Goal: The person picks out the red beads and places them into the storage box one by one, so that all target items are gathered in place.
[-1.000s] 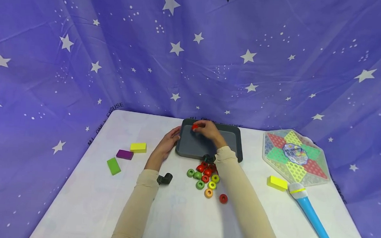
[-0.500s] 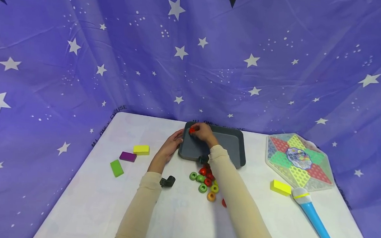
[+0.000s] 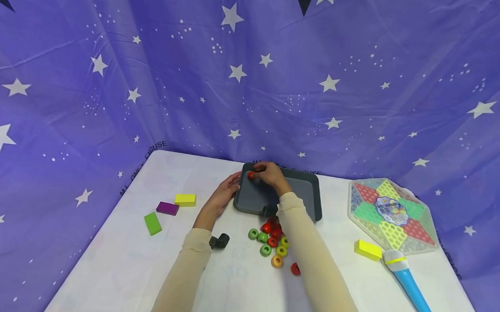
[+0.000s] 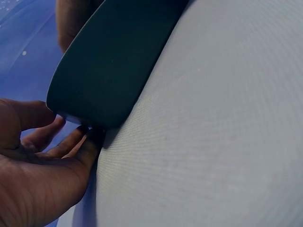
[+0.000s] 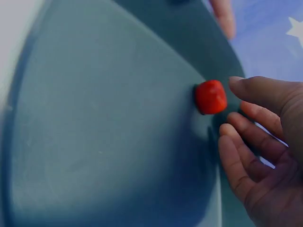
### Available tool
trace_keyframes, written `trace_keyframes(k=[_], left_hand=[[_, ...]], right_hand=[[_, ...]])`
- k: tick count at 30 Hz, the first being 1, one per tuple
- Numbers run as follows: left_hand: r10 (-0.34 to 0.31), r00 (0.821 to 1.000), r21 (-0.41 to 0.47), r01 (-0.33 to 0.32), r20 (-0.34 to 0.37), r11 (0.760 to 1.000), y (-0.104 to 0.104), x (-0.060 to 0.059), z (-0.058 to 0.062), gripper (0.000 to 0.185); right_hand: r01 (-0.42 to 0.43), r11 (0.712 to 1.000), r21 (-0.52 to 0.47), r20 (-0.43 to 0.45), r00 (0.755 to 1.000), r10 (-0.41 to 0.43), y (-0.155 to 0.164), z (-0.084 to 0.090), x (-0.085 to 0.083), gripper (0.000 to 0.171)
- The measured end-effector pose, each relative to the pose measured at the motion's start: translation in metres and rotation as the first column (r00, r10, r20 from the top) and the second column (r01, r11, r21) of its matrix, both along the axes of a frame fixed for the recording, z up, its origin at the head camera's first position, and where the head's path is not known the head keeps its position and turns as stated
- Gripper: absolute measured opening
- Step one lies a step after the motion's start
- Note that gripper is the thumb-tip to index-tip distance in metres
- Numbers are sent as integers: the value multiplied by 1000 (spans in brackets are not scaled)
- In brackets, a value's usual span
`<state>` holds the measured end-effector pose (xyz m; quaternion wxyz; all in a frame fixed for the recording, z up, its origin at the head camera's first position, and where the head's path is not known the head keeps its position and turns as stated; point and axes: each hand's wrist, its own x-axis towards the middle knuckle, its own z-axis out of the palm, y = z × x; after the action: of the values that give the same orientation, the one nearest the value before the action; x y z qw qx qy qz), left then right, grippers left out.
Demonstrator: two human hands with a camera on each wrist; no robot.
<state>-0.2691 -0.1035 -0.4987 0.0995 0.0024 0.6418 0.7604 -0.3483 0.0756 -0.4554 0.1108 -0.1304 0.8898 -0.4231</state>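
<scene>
A dark grey tray (image 3: 256, 194) lies at the back of the white table. One red bead (image 5: 211, 97) sits inside it, against the wall at its left end. My right hand (image 3: 271, 175) reaches over the tray; in the right wrist view its thumb and relaxed fingers (image 5: 236, 156) are spread apart, right beside the bead. Along the tray's left outer side rests my left hand (image 3: 221, 193). In the left wrist view its thumb is at the rim and its fingertips (image 4: 90, 135) touch the lower wall.
In front of the tray lie several red, green and yellow beads (image 3: 265, 250) and one orange bead (image 3: 277, 261). Yellow (image 3: 186, 200), purple (image 3: 167, 208) and green (image 3: 152, 223) blocks are at left. At right are a game board (image 3: 393, 215), another yellow block (image 3: 368, 250) and a toy microphone (image 3: 413, 287).
My right hand has carried the red bead left to the tray's end wall and let go of it. The left hand keeps its place at the tray. The head view has shifted slightly.
</scene>
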Motion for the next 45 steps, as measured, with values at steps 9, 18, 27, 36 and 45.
trace_keyframes(k=[9, 18, 27, 36, 45], left_hand=[[-17, 1000, 27, 16, 13, 1000, 2, -5, 4, 56], [-8, 1000, 56, 6, 24, 998, -3, -6, 0, 55], [-5, 999, 56, 3, 38, 998, -2, -6, 2, 55], [-10, 1000, 51, 9, 13, 999, -2, -10, 3, 55], [2, 1000, 37, -3, 30, 999, -1, -9, 4, 54]], right_hand=[[6, 985, -173, 25, 1000, -2, 29, 25, 10, 41], [-9, 949, -315, 63, 998, 30, 72, 40, 46, 42], [-37, 960, -278, 36, 998, 49, 114, 46, 101, 41], [-40, 965, -257, 74, 995, 61, 138, 25, 155, 39], [-92, 961, -262, 112, 986, 125, 158, -3, 198, 42]])
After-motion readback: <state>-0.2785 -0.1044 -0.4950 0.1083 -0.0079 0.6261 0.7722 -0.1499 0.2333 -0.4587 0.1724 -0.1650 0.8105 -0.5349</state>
